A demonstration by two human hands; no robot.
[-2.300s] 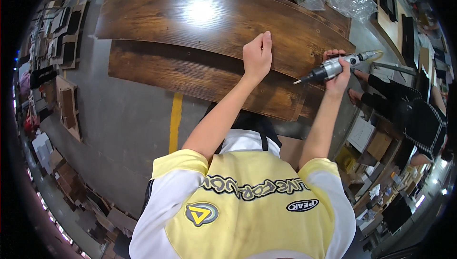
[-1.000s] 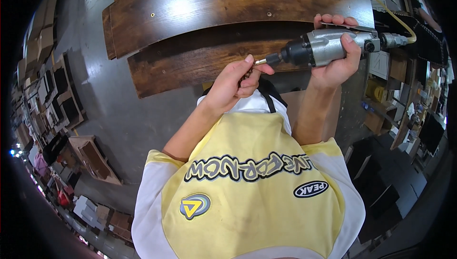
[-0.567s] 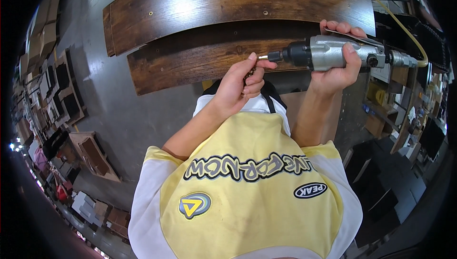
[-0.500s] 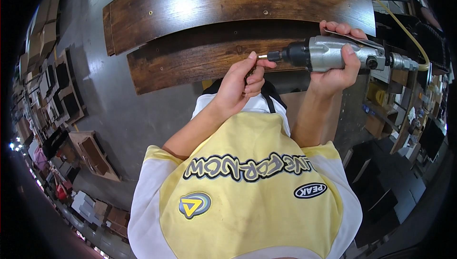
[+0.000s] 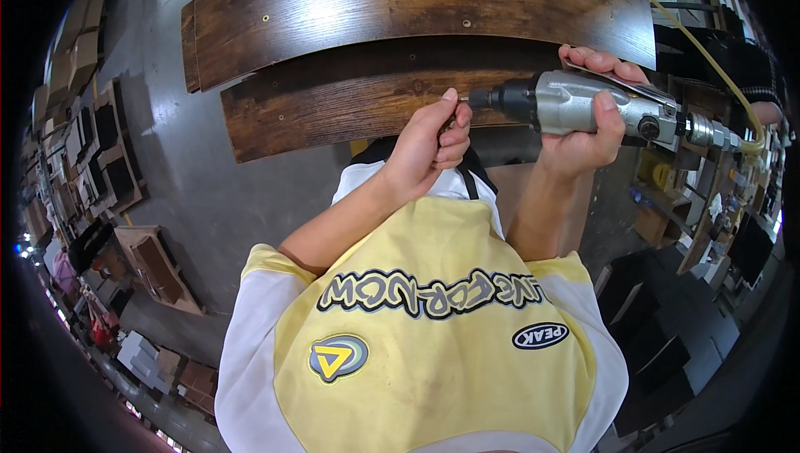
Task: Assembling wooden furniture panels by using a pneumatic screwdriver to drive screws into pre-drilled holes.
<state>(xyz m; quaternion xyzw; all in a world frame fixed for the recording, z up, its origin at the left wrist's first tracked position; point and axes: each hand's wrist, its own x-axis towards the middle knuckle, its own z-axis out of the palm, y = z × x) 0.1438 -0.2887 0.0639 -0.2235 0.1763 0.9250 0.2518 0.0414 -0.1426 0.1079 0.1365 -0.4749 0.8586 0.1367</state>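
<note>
The right hand (image 5: 582, 146) is wrapping the thick barrel of a silver-and-black, cylindrical metal driver (image 5: 569, 103), which is hovering near the dark-brown, flat wood-grain boards (image 5: 333, 110). The left hand (image 5: 423, 149) is curling closed, pinching a thin metal tip (image 5: 463, 99) at the driver's nose; what its palm is hiding, I cannot tell. The driver is looking heavy, stiff and slick, its barrel offering the surest hold; a thin yellowish hose (image 5: 709, 50) is trailing behind.
</note>
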